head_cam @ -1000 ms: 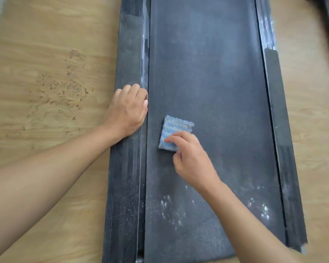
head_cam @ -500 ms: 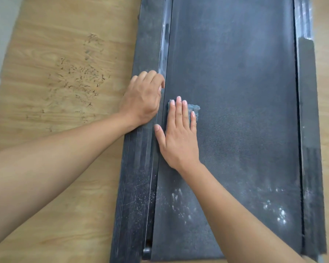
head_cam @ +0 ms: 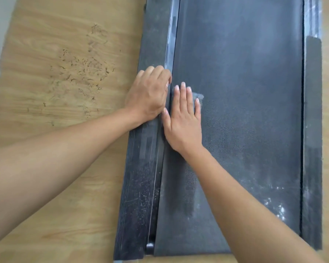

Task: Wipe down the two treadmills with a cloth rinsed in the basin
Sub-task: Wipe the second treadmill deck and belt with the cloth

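A dusty black treadmill belt (head_cam: 245, 111) runs up the middle of the view between two side rails. My right hand (head_cam: 184, 118) lies flat with straight fingers near the belt's left edge, pressing a blue-and-white cloth (head_cam: 198, 96) down; only a pale corner of the cloth shows past my fingers. My left hand (head_cam: 148, 93) rests on the left side rail (head_cam: 139, 177), fingers bent over its inner edge beside the belt. The two hands nearly touch.
Wooden floor (head_cam: 55, 215) lies left of the treadmill, with a scuffed, speckled patch (head_cam: 82, 73). White dust spots (head_cam: 277, 207) mark the belt's lower right. The right side rail (head_cam: 311, 149) borders more floor. The treadmill's near end (head_cam: 179, 256) is at the bottom.
My right hand went from pinching the cloth to lying flat on it, then slid it left and up toward the rail. The view has drifted left; my left hand stays on the rail.
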Demonstrator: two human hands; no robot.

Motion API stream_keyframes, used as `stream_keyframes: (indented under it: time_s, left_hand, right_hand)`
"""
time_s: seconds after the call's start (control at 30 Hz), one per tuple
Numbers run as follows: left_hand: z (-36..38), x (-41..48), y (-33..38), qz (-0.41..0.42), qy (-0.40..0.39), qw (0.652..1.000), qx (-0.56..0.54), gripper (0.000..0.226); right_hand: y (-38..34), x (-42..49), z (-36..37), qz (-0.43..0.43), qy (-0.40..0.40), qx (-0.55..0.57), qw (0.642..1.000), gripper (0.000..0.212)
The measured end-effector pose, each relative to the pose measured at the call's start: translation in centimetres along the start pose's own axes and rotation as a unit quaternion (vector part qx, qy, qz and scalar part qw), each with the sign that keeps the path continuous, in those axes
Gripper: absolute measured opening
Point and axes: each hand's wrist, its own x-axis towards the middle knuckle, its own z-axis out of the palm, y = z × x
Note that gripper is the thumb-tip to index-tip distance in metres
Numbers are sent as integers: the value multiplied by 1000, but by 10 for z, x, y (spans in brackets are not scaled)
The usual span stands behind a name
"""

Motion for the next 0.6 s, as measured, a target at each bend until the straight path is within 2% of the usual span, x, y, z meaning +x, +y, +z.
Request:
stream_keyframes:
  time_s: [0.07,0.13,0.27,0.33,0.43,0.6]
  left_hand:
    - [-1,0,-1,-6,-4,1000,-5,22]
    - [-2,0,-1,1,-5,1000,-8,20]
    - [0,1,-1,27,-21,999,30,27]
    - [2,0,-3,28,-29,998,50,36]
    - [2,1,-3,25,-41,998,49,43]
    - [-1,5,-5,-14,-62,998,3,48]
  right_hand:
    - [-4,26,-1,-4,5,-10,1000,75]
    - [-7,-8,3,-9,3,-4,1000,73]
    - [-14,-193,21,-47,-68,2,997,73]
    - [-10,-248,25,-57,-77,-15,995,75]
    - [-4,-197,24,-40,-81,-4,996,73]
    - [-6,-16,4,8,12,-1,1000,70]
